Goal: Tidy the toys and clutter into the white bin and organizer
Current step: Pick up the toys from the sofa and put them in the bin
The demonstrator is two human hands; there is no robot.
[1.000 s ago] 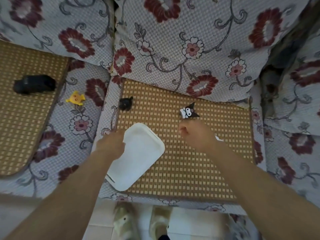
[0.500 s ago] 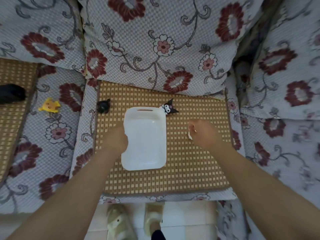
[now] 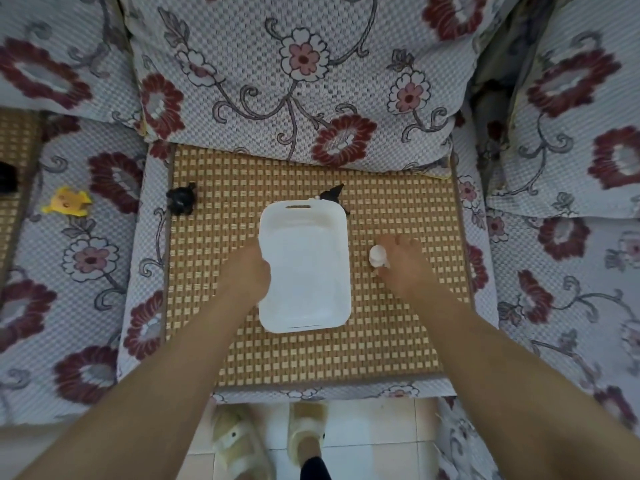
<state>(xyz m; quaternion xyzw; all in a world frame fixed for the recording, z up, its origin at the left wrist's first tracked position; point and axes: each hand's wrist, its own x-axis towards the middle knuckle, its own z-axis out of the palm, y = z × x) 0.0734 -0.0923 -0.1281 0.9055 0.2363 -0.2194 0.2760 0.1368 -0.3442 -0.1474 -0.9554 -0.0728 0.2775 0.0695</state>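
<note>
Floral sofa cushions ring a woven seat mat, which fills the middle seat from the back cushion to the front edge above a tiled floor. On the mat's centre sits the white bin, open side up, its long axis running front to back, with bare mat showing on both sides and in front of it. The left hand grips the bin's left rim, fingers curled over the edge. Just right of the bin, apart from its wall, the right hand lies low on the mat and pinches a small white toy between thumb and fingertips. A black-eared figure pokes out from behind the bin's far right corner, touching or nearly touching the rim; which one cannot be told. A small black toy rests at the mat's far left edge, well apart from the bin. Farther left, on the flowered seat cover, lies a yellow toy, and a dark object is cut off at the left border. Two slippered feet stand on the tiles below the seat's front edge.
</note>
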